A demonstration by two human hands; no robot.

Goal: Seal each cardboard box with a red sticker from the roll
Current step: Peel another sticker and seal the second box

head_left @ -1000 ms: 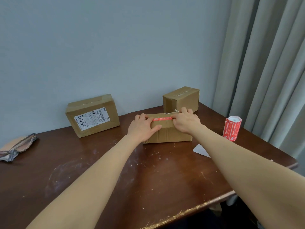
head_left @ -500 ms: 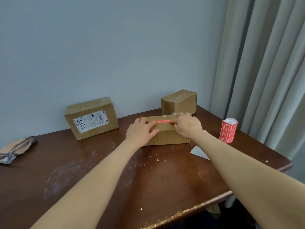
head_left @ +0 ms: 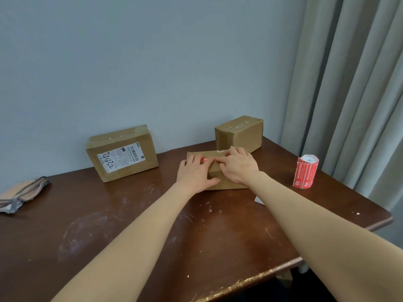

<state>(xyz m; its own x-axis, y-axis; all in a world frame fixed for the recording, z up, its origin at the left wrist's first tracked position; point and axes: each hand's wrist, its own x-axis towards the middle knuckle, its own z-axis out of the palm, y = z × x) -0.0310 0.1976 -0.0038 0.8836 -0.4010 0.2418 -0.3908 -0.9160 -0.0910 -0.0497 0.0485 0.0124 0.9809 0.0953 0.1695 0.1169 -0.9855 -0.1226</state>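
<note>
A small cardboard box (head_left: 214, 184) lies mid-table under both hands. A red sticker (head_left: 206, 160) runs along its top; only a short piece shows between the fingers. My left hand (head_left: 195, 173) lies flat over the box's left part, fingers on the top, thumb down its front face. My right hand (head_left: 238, 167) presses on the top right, fingertips meeting the left hand's at the sticker. The red sticker roll (head_left: 305, 174) stands upright to the right, apart from both hands. A labelled box (head_left: 122, 153) and a plain box (head_left: 239, 132) stand by the wall.
The dark scratched table (head_left: 130, 225) ends at a worn front edge and a right corner near grey curtains (head_left: 353, 94). A white scrap of backing paper (head_left: 259, 200) lies beside my right forearm. A cloth item (head_left: 21, 192) sits at the far left.
My hands have slid closer together along the box top, covering most of the red sticker that showed between them before. The view has shifted slightly.
</note>
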